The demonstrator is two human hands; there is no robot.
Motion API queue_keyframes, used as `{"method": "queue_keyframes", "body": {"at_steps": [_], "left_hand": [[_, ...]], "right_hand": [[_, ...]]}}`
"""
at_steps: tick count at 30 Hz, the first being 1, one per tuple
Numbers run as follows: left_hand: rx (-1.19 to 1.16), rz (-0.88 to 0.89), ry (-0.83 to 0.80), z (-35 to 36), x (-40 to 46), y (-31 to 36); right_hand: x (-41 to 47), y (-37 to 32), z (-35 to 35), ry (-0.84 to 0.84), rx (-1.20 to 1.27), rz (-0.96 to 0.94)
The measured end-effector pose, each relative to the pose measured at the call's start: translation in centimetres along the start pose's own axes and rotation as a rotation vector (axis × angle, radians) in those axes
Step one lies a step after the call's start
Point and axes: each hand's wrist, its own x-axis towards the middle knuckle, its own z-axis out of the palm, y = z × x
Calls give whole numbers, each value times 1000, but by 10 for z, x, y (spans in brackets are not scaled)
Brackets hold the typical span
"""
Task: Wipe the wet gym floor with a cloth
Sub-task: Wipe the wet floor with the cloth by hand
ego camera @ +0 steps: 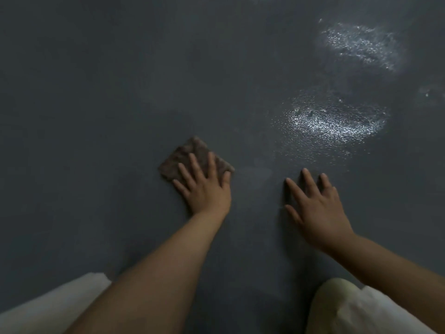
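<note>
Cloth (pixel 192 155) — a folded brownish rectangle, lying flat on the dark grey gym floor (pixel 96 92) — sits left of centre, turned at a slant. The left hand (pixel 204 189) presses down on its near half with fingers straight and spread, not curled round it. The right hand (pixel 315 208) rests palm-down on bare floor just to the right, fingers likewise straight and apart, holding nothing. Two glistening wet patches lie ahead on the right: the nearer wet patch (pixel 332 124) just beyond the right fingertips, the farther wet patch (pixel 361 44) well beyond it. Pale-trousered knees (pixel 349 309) show at the bottom corners
</note>
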Motion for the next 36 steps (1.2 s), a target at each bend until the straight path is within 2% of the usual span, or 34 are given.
{"method": "queue_keyframes", "body": {"at_steps": [2,5,7,9,12,17,19,21,23,27,31,33,36], "left_hand": [[65,223,37,9,-24,23],[194,531,-20,10,-32,37],[208,615,-70,7,-21,31],[222,632,-17,1,-8,18],[205,480,-17,-3,10,-12],[-39,-42,77,3,3,-69],[-186,-240,116,15,-19,-67],[-270,-333,146,26,-44,-45],[-234,-206,127,38,-72,-13],[-24,334,-95,44,-104,48],[248,809,-61,27,-52,66],[285,810,-113,8,-11,69],[241,564,-64,-17,44,65]], "right_hand": [[0,-3,1,1,22,25],[-2,-4,2,-36,17,43],[-2,-4,4,-26,25,37],[-1,-4,6,10,22,36],[-3,-3,3,-23,0,39],[-6,-3,-4,-97,14,44],[-9,-4,-6,-105,21,50],[-10,-2,-7,-109,45,34],[-13,2,-5,-92,72,24],[-18,15,-1,8,123,74],[-20,27,3,30,114,127],[-20,31,5,87,100,137],[-21,37,5,99,89,124]]}}
